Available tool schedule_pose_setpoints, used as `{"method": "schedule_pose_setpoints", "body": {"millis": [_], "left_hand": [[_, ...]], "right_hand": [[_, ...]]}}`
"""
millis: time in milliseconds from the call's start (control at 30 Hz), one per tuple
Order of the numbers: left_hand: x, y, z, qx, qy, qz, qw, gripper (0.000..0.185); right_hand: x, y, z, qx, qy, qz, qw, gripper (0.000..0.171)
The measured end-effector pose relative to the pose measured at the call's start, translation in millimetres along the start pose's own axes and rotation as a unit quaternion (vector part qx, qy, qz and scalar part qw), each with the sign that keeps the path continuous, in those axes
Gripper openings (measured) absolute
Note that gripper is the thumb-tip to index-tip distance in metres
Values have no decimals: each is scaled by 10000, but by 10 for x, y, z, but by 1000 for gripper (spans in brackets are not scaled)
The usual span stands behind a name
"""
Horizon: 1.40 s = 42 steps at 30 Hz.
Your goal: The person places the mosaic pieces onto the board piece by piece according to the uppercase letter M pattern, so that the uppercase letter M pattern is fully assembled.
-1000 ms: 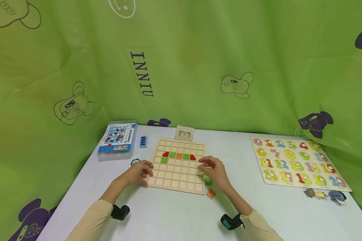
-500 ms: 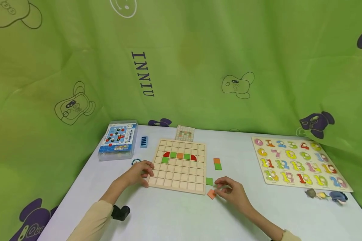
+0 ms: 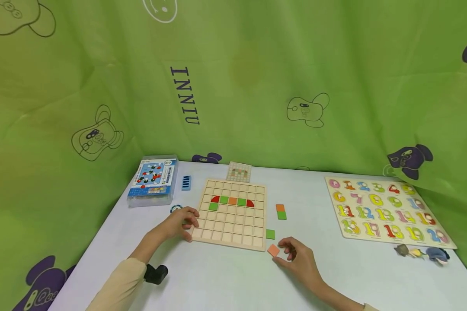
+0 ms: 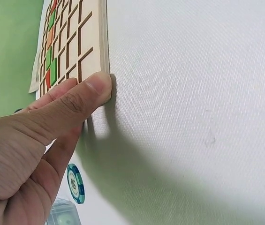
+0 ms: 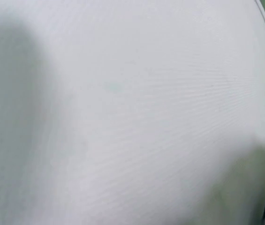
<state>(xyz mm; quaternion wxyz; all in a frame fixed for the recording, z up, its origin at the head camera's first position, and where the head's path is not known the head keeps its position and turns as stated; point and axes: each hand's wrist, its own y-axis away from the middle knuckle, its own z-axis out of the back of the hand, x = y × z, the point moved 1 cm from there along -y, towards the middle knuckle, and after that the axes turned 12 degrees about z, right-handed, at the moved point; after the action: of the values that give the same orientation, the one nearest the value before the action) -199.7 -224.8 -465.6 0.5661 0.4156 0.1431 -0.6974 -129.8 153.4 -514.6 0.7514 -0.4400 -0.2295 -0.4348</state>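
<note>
A square wooden grid board [image 3: 228,224] lies on the white table, with red quarter-round, green and orange tiles set in its upper cells. Its near left corner is gripped by my left hand [image 3: 179,222]; in the left wrist view the thumb [image 4: 94,86] presses on that corner and the fingers run along the side. My right hand [image 3: 301,261] is low beside a loose orange tile [image 3: 273,250], thumb and forefinger spread apart at its corners. A loose green tile [image 3: 270,234] lies by the board's right edge. The right wrist view shows mostly tabletop, with fingers barely showing at its right edge.
An orange tile [image 3: 280,207] and a green tile [image 3: 282,215] lie together right of the board. Behind it stands a small pattern card [image 3: 239,172]. A boxed set [image 3: 151,179], blue block [image 3: 185,182] and round chip [image 3: 176,208] are at left, a number puzzle [image 3: 389,209] at right.
My right hand has moved from the board's right edge down and to the right, to the loose orange tile, uncovering the tiles beside the board. My left hand stays on the board's corner.
</note>
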Motion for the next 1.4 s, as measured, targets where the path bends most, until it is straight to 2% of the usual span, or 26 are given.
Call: {"method": "schedule_pose_setpoints", "body": {"millis": [233, 467, 667, 933, 1400], "left_hand": [[-14, 3, -7, -35, 68, 96, 9999, 28], [-14, 6, -4, -70, -108, -70, 9999, 29], [-16, 12, -3, -68, -119, -69, 9999, 28], [-16, 18, -4, -94, -110, -67, 9999, 28], [-6, 16, -3, -119, -109, -122, 9998, 29]], "right_hand": [[16, -32, 26, 106, -127, -403, 9991, 31], [4, -74, 71, 131, -237, -566, 9980, 28], [26, -128, 97, -60, -722, -835, 9939, 29], [20, -200, 41, -366, -1075, -648, 9914, 29], [-18, -369, -83, -529, -1285, -824, 9869, 27]]}}
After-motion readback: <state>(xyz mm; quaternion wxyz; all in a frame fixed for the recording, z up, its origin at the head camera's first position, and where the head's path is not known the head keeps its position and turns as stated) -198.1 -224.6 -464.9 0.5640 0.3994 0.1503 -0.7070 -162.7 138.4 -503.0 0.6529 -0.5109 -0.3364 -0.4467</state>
